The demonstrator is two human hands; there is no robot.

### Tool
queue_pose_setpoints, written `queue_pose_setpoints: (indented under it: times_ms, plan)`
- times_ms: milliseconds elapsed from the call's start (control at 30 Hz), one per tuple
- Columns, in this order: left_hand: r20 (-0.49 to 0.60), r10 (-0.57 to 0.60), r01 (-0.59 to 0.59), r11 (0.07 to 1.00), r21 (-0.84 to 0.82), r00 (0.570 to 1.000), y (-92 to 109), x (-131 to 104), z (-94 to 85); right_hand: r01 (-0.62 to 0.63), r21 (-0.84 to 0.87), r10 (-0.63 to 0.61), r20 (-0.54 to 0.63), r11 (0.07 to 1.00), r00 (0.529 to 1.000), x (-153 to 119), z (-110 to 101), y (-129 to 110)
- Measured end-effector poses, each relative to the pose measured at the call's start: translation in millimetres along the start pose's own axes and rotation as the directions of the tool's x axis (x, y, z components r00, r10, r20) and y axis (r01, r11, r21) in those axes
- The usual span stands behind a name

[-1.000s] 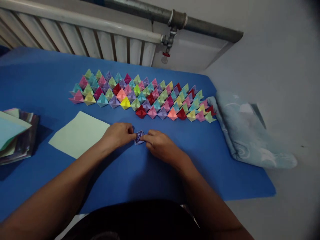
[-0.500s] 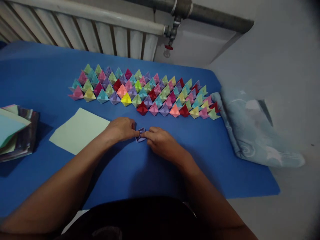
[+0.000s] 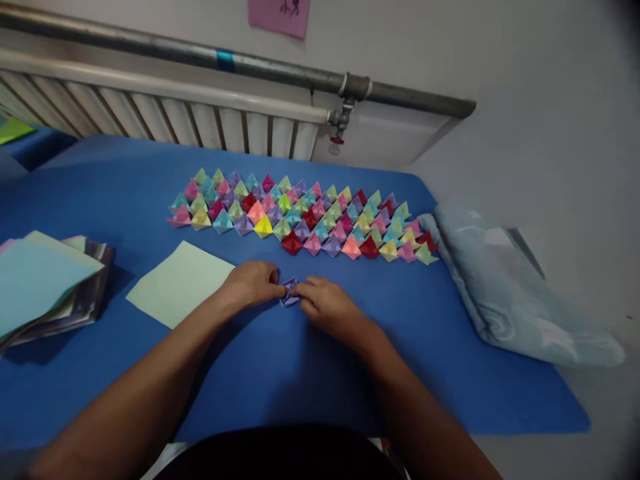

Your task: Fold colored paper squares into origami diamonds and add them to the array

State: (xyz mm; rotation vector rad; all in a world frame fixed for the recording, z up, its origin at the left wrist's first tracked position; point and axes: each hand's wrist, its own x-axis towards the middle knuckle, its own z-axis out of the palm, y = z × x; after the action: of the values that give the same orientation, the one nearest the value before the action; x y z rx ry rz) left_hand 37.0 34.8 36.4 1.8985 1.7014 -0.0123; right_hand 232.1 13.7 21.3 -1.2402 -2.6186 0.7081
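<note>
Purple paper piece (image 3: 288, 299): on the blue table (image 3: 320, 373), apparently part-folded. Left hand (image 3: 253, 281) and right hand (image 3: 327, 303): fingers nearly closed, pinching it. Beyond: rows of paper boats (image 3: 263, 227), seemingly finished. Pale green sheet (image 3: 177, 283): flat, unfolded (paper stack (image 3: 45, 280) beside it). Pink note (image 3: 280, 15): dark characters, not reliably legible.

Fingers of the left hand (image 3: 256, 283) and right hand (image 3: 325, 301) partly cover the purple folded paper (image 3: 289, 294). The left forearm hides a corner of the pale green sheet (image 3: 180, 281); the left picture edge cuts off the paper stack (image 3: 43, 283).
</note>
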Motion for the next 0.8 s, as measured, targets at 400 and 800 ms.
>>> queue_pose_setpoints:
  times_ms: [400,800]
  plan:
    - [-0.136,0.128,-0.149,0.976,-0.158,0.982,-5,-39,2.8,-0.126,0.386,0.304,-0.445,0.914,0.842,4,-4,30]
    - [-0.186,0.259,-0.274,0.960,-0.061,0.948,2,-43,19.7,-0.156,0.338,0.303,-0.443,0.928,0.844,8,-1,40]
